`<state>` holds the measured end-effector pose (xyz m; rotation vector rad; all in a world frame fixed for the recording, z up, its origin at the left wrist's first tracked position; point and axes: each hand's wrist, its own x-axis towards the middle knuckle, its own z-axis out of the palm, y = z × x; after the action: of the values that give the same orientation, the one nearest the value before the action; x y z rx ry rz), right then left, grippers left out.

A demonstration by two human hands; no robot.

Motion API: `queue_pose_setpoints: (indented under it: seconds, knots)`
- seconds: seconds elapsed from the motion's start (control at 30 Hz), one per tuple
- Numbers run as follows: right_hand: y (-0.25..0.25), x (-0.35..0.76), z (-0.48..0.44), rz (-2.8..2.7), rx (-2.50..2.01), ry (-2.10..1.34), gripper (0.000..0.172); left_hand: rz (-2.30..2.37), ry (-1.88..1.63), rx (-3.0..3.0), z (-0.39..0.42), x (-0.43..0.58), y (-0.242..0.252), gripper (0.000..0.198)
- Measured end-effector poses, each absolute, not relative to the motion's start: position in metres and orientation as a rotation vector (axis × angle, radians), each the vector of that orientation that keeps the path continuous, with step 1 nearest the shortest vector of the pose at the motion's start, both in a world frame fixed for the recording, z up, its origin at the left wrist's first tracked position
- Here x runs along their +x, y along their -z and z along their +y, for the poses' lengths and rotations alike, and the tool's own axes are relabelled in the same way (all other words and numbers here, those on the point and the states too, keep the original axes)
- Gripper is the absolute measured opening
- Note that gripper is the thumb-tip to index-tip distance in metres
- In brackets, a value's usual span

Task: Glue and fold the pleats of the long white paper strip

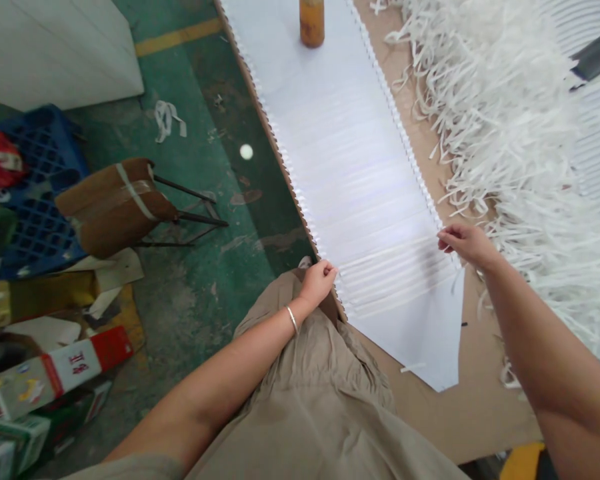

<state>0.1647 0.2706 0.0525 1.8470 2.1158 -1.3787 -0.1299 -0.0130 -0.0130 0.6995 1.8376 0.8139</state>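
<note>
A long white sheet [330, 127] lies on the brown tabletop, with white strips running across it and small tufts along both long edges. My left hand [320, 281] is closed in a pinch at the sheet's left edge. At the right edge, my right hand [461, 244] pinches with thumb and fingers. Between the two hands a thin white strip [387, 255] runs across the sheet; its ends go into my fingers. A short loose strip [413, 367] lies near the sheet's pointed end.
A large heap of white strips [510, 113] covers the table's right side, with a dark object [597, 56] beyond it. A bottle of amber liquid [312, 23] stands on the sheet. On the floor at left are a stool [123, 203], a blue crate [35, 180] and cartons [60, 373].
</note>
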Motion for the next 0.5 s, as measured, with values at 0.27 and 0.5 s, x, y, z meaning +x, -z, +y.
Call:
queue_pose_setpoints:
  seconds: [0.27,0.5]
  knots:
    - [-0.026,0.169,0.282,2.255,1.91,1.218,0.026,1.908,-0.824,0.706,-0.007,-0.125,0.016,0.016]
    - [-0.015,0.167,0.28,2.282,1.926,1.104,0.019,1.922,-0.871,0.734,-0.006,-0.125,0.012,0.02]
